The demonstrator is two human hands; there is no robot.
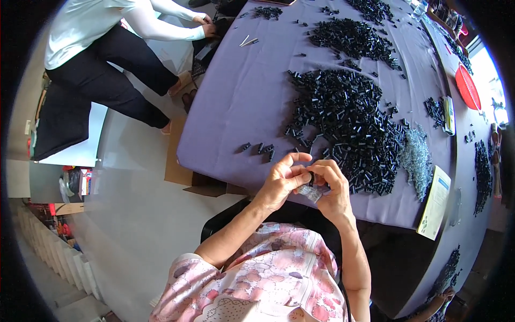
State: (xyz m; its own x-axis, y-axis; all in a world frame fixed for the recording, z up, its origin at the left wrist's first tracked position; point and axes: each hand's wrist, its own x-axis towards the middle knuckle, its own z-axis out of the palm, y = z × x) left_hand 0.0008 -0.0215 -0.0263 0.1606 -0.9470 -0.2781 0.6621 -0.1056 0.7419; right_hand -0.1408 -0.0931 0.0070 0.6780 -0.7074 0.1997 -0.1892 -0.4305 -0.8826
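My left hand (280, 185) and my right hand (335, 191) meet over the table's near edge. Both sets of fingertips pinch a small black part (311, 178) between them; its exact kind is partly hidden by the fingers. A cluster of small clear pieces (310, 193) is tucked under the fingers of my right hand. Just beyond lies a big heap of short black cylindrical parts (343, 118). A few of the same black parts (263, 148) lie apart, left of the heap. To its right is a pile of small clear pieces (416, 158).
The table wears a purple cloth (230, 107). A booklet (435, 203) lies at its near right, and a red basket (468, 87) stands farther right. More black heaps (354, 38) spread at the far side. At far left a person in white (102, 32) works bent over.
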